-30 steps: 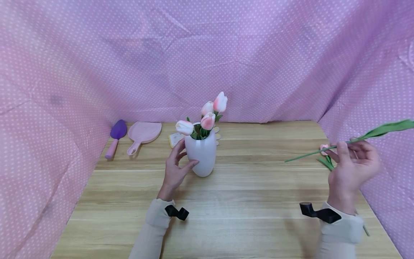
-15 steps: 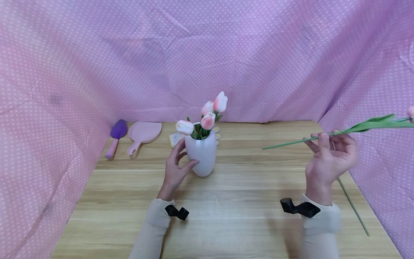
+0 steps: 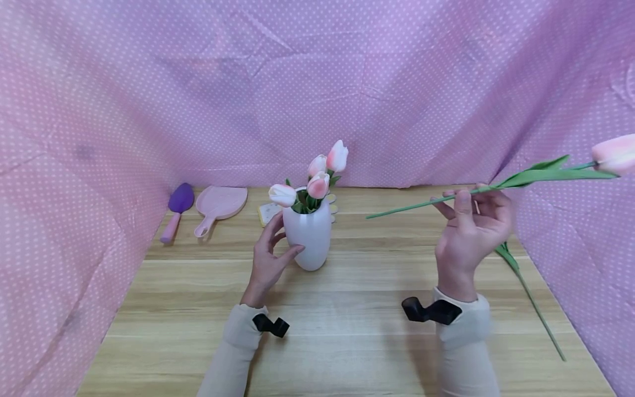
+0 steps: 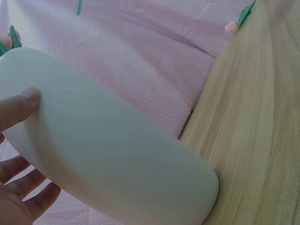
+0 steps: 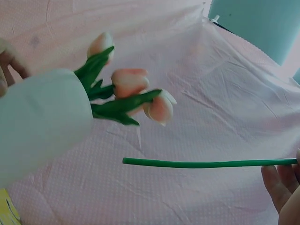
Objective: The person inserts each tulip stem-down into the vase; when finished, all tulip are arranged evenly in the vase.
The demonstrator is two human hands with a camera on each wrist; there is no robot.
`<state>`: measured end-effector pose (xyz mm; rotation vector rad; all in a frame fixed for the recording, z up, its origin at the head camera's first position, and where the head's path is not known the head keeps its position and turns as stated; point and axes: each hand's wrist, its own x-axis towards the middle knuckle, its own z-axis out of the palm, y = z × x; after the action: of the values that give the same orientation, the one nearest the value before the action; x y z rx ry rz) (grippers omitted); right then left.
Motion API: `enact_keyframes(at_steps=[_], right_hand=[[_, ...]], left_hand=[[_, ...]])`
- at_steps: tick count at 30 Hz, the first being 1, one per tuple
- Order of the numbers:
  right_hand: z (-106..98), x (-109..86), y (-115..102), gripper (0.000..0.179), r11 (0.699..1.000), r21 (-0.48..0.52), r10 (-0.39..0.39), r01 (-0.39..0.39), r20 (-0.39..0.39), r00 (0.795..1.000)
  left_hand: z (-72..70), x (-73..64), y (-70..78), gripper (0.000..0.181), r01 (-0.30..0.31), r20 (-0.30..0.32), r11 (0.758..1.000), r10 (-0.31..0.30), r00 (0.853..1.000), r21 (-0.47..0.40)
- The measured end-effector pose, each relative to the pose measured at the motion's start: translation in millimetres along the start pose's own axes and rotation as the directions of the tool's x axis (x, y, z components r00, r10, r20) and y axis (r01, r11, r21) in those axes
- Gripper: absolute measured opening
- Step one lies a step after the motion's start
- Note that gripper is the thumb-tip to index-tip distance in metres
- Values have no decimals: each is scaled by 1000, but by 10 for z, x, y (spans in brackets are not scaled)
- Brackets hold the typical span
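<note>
A white vase (image 3: 308, 240) stands on the wooden table with several pink-and-white tulips (image 3: 318, 186) in it. My left hand (image 3: 270, 262) grips the vase's left side, thumb on the front; in the left wrist view the thumb (image 4: 21, 108) lies along its wall. To the right, above the table, my right hand (image 3: 471, 237) pinches a tulip (image 3: 531, 176) by its green stem. The bloom points right and the bare stem end points left toward the vase. In the right wrist view that stem (image 5: 206, 164) lies nearly level, apart from the vase.
Another tulip (image 3: 531, 295) lies on the table at the right, partly behind my right hand. A purple trowel (image 3: 177, 212) and a pink dustpan-like scoop (image 3: 221, 205) lie at the back left. A small card (image 3: 268, 214) is behind the vase. Pink dotted cloth (image 3: 317, 82) surrounds the table.
My right hand has moved left with the tulip, bringing its bloom into view and its stem end nearer the vase. The tulip lying at the right is more exposed. My left hand stays on the vase.
</note>
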<state>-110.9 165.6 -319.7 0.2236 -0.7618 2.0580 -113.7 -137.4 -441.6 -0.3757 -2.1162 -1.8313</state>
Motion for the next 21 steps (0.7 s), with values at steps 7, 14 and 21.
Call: enact_keyframes(at_steps=[7, 14, 21], right_hand=[[229, -121, 85, 22, 999, 22, 39, -40, 31, 999], [370, -176, 161, 21, 999, 38, 30, -34, 84, 996], [502, -256, 268, 21, 1000, 18, 12, -15, 139, 990]], left_hand=[[0, -4, 6, 80, 10, 0, 1000, -10, 1000, 1], [0, -7, 3, 79, 18, 5, 1000, -18, 1000, 2], [-3, -6, 6, 79, 17, 4, 1000, -17, 1000, 3]])
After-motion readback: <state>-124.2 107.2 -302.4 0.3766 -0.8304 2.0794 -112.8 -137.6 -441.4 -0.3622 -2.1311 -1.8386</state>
